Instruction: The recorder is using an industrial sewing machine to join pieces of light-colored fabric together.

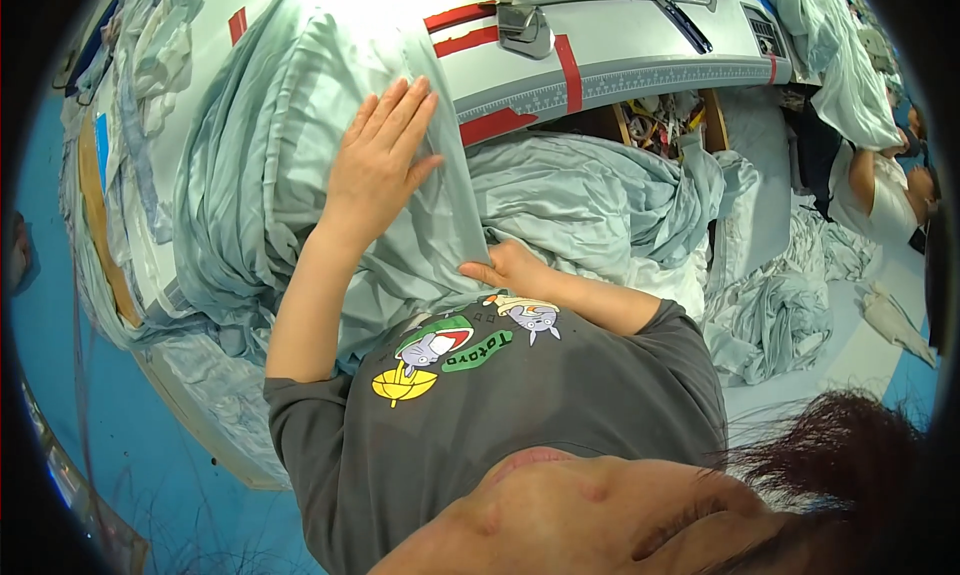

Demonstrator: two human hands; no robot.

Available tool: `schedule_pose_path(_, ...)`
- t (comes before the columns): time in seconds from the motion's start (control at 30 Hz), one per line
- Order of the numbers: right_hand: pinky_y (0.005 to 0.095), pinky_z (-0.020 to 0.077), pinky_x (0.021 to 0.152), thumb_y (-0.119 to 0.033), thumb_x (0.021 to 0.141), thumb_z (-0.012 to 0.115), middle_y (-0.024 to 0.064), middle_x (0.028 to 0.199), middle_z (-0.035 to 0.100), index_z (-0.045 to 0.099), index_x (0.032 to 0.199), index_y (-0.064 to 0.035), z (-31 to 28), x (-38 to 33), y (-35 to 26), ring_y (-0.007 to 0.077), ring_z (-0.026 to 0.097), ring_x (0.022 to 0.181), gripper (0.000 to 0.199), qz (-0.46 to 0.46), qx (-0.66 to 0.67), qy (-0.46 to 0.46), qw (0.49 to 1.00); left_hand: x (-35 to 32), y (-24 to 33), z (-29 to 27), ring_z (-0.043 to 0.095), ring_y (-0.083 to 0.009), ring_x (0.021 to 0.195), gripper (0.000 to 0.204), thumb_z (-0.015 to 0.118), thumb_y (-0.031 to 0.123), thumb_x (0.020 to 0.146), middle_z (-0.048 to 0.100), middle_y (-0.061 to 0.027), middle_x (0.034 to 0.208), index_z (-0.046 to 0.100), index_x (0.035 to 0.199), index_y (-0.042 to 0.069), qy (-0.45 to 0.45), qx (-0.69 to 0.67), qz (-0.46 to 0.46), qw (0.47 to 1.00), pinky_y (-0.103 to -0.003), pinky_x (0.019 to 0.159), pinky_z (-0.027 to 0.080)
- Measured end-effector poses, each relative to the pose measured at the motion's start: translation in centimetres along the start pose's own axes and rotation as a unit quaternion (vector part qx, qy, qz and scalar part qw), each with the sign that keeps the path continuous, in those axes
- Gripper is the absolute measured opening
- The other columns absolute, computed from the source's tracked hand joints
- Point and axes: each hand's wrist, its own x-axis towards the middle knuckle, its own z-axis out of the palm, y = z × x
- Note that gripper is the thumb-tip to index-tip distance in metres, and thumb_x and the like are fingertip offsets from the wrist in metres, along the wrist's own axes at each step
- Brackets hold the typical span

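I read this as the smoothing-and-feeding step: my left hand (380, 160) lies open and flat on the pale green sheet (300, 175) draped over the sewing table (640, 50), while my right hand (510, 268) pinches its edge near my waist. Next calls for keeping the cloth taut.

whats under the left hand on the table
The left hand lies flat, fingers spread, on pale green fabric draped over the white worktable. The tabletop directly beneath is hidden by the cloth. The right hand grips the fabric's lower edge near the body.
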Motion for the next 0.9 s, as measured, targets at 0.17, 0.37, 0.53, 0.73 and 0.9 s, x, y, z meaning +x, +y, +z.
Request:
schedule_pose_path(0.17, 0.0394, 0.0465, 0.060, -0.029, 0.085, 0.060, 0.0136, 0.073, 0.061, 0.065, 0.081, -0.0065, -6.8, -0.5, 2.0, 0.0320, 0.059, 0.070, 0.023, -0.209, -0.191, 0.107, 0.953, -0.3, 0.1, 0.0, 0.035, -0.0266, 0.135, 0.071, 0.072, 0.025, 0.074, 0.040, -0.0047, 0.145, 0.044, 0.138, 0.013, -0.021, 0.053, 0.003, 0.998, -0.045, 0.110, 0.028)
schedule_pose_path(0.37, 0.0435, 0.0487, 0.071, -0.034, 0.095, 0.047, 0.0178, 0.093, 0.063, 0.062, 0.100, -0.0049, -14.3, -1.0, 10.3, 0.0366, 0.061, 0.083, 0.034, 0.136, -0.298, 0.353, 0.877, -0.8, 0.0, 0.3, 0.035, -0.0263, 0.135, 0.073, 0.074, 0.031, 0.071, 0.041, -0.0037, 0.145, 0.046, 0.137, 0.017, -0.018, 0.078, -0.007, 0.997, -0.047, 0.109, 0.028)
schedule_pose_path(0.53, 0.0450, 0.0442, 0.090, -0.034, 0.094, 0.045, 0.0217, 0.104, 0.064, 0.063, 0.112, -0.0020, -10.1, -7.3, 16.5, 0.0406, 0.058, 0.101, 0.041, 0.250, -0.149, 0.023, 0.956, -0.6, -0.2, 0.5, 0.030, -0.0287, 0.138, 0.071, 0.071, 0.028, 0.075, 0.037, -0.0078, 0.148, 0.043, 0.140, 0.014, -0.045, 0.066, 0.017, 0.997, -0.047, 0.112, 0.022)
schedule_pose_path(0.73, 0.0361, 0.0503, 0.069, -0.026, 0.093, 0.052, 0.0129, 0.086, 0.068, 0.064, 0.097, -0.0050, -17.9, -9.0, 23.5, 0.0289, 0.067, 0.079, 0.025, 0.209, -0.187, 0.430, 0.858, -1.0, -0.4, 0.8, 0.032, -0.0283, 0.138, 0.066, 0.067, 0.036, 0.079, 0.039, -0.0070, 0.147, 0.046, 0.138, 0.014, -0.009, 0.088, 0.022, 0.996, -0.048, 0.111, 0.023)
schedule_pose_path(0.9, 0.0392, 0.0507, 0.066, -0.023, 0.089, 0.054, 0.0143, 0.084, 0.068, 0.063, 0.100, -0.0081, -19.2, -8.0, 28.6, 0.0305, 0.067, 0.078, 0.021, 0.216, -0.264, 0.462, 0.819, -1.1, -0.5, 0.8, 0.030, -0.0292, 0.138, 0.065, 0.065, 0.038, 0.081, 0.038, -0.0075, 0.147, 0.045, 0.138, 0.014, -0.024, 0.098, 0.027, 0.994, -0.049, 0.111, 0.022)
